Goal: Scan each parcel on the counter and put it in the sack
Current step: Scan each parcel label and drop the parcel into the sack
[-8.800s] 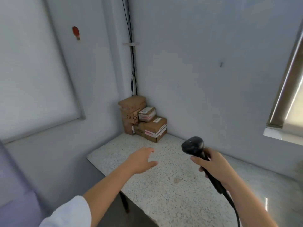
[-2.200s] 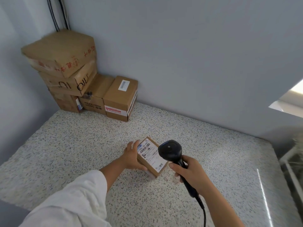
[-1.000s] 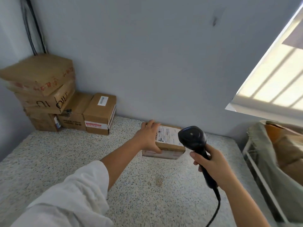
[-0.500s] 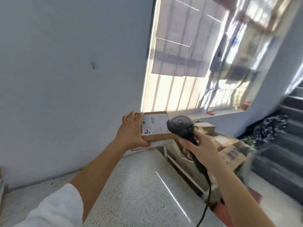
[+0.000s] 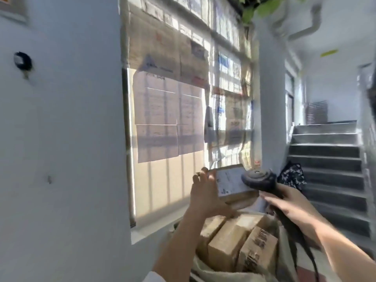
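**A:** Where's the parcel (image 5: 231,183)?

**B:** Up in the air, over the open mouth of the sack (image 5: 209,271). It's a small brown carton with its white label (image 5: 227,180) facing up. It isn't touching anything in the sack.

**A:** Who has it?

**B:** The left hand (image 5: 205,193). Its grip is on the carton's left end, with fingertips (image 5: 204,171) showing above the edge and the palm against the side. The picture is smeared, so I can't tell how tightly they curl.

**A:** And the other hand?

**B:** The right hand (image 5: 291,203) has its grip closed round the handle of a black scanner (image 5: 259,179). The scanner's head sits just beside the parcel's right end and overlaps the label. I can't tell whether the two touch. Its dark cable (image 5: 301,241) runs down along the forearm.

**A:** What's in the sack?

**B:** Several cardboard boxes (image 5: 227,244) packed side by side. The pale cloth is bunched round them at the near rim.

**A:** Around that?

**B:** A grey-white wall (image 5: 61,139) fills the left. Next to it is a bright window (image 5: 160,186), its upper panes covered with sheets of paper (image 5: 156,119). On the right, grey stairs (image 5: 325,159) climb away. A bit of white sleeve (image 5: 153,278) shows at the bottom edge.
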